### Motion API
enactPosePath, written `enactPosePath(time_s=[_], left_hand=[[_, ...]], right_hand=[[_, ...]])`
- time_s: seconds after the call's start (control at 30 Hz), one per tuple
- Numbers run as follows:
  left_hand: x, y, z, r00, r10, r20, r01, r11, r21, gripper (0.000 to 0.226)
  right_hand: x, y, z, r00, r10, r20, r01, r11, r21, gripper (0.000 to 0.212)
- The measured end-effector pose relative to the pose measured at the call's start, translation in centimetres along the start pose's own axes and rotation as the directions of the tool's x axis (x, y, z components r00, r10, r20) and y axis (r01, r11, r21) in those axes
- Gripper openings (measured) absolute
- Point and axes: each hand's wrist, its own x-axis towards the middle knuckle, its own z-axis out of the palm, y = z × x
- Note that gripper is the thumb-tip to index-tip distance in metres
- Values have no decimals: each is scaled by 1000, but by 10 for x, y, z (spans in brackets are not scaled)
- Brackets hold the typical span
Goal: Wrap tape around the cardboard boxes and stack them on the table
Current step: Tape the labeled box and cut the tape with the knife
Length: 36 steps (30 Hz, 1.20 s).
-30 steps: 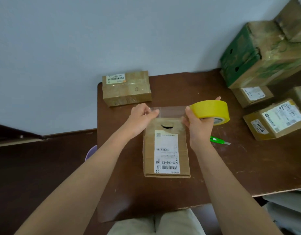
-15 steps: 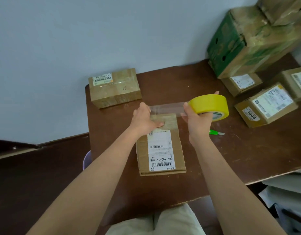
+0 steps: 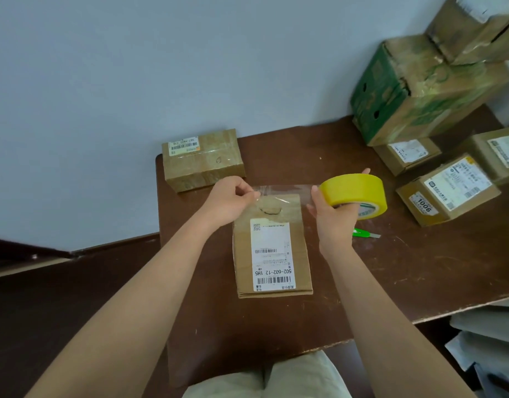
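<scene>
Left hand (image 3: 228,201) pinches free end of clear tape strip (image 3: 284,190); right hand (image 3: 332,216) grips yellow tape roll (image 3: 355,193). Strip stretched taut over far end of flat labelled cardboard box (image 3: 272,248) on table (image 3: 405,268), likely to lay it flat across box. Taped box (image 3: 203,159) parked at far left corner.

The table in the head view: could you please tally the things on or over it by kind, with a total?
Brown cardboard boxes: 6, one atop the green one
Green-printed cardboard box: 1
Yellow tape roll: 1, in the right hand, its strip pinched by the left hand
Green cutter: 1
Total: 9
</scene>
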Motion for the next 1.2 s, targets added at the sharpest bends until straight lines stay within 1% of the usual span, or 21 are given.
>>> enactPosePath(time_s=[0.07,0.13,0.17,0.2,0.23,0.3,0.33,0.4,0.47,0.53,0.6,0.63,0.7,0.73,0.83,0.93,1.0,1.07,1.13,1.2], left_hand=[[-2,-3,1,999,13,-46,-12,1000,22,13],[-4,-8,6,998,-13,-64,16,999,47,14],[-3,-12,10,997,-46,-69,47,999,21,16],[-3,-16,14,993,-89,-76,85,995,-54,17],[-3,-20,17,987,-140,-78,125,976,-176,19],[-4,-25,23,973,-218,-74,166,887,-430,21],[-4,-25,25,969,-235,-72,166,842,-513,21],[-3,-22,26,969,-235,-79,146,796,-587,24],[-3,-14,20,973,-203,-106,107,812,-574,25],[-4,-8,8,984,-140,-112,64,858,-510,23],[-10,-6,-5,994,-82,-66,43,890,-453,24],[-14,-6,-9,997,-75,-35,52,899,-435,25],[-23,-10,-12,994,-107,6,101,908,-406,23],[-27,-13,-11,990,-140,14,134,903,-408,22],[-36,-27,-3,968,-249,10,223,848,-480,18],[-39,-39,4,935,-355,-19,283,776,-564,20],[-40,-44,9,910,-411,-51,309,757,-576,20],[-43,-47,14,887,-447,-115,312,765,-563,21],[-47,-48,17,880,-449,-154,299,776,-555,22],[-48,-49,19,880,-446,-162,294,780,-552,22]], right_hand=[[-5,2,6,1000,-12,-19,12,1000,15,100],[-11,1,12,999,-34,-34,35,999,22,88],[-14,-1,15,998,-42,-38,44,999,30,90],[-17,-1,17,998,-45,-42,46,998,30,95],[-19,2,19,998,-46,-46,47,999,21,98],[-26,6,25,996,-54,-64,54,999,-3,97],[-30,6,28,994,-66,-84,65,998,-19,96],[-32,7,32,988,-86,-130,79,995,-54,94],[-30,7,31,984,-104,-147,96,993,-61,93],[-27,4,29,984,-117,-133,110,992,-59,94],[-23,0,25,990,-112,-87,110,993,-31,93],[-18,-1,23,993,-97,-60,97,995,-5,93],[-10,-3,20,997,-83,-5,83,996,41,94],[-7,-4,19,995,-100,25,99,994,40,94],[-6,-9,21,972,-207,114,212,976,-40,92],[-5,-8,28,958,-215,188,243,960,-137,92],[-5,-4,33,959,-191,210,229,958,-173,91],[-5,-1,35,957,-189,218,222,965,-141,93],[-4,2,34,962,-193,194,220,966,-134,92],[-5,1,33,975,-150,163,171,977,-126,91]])
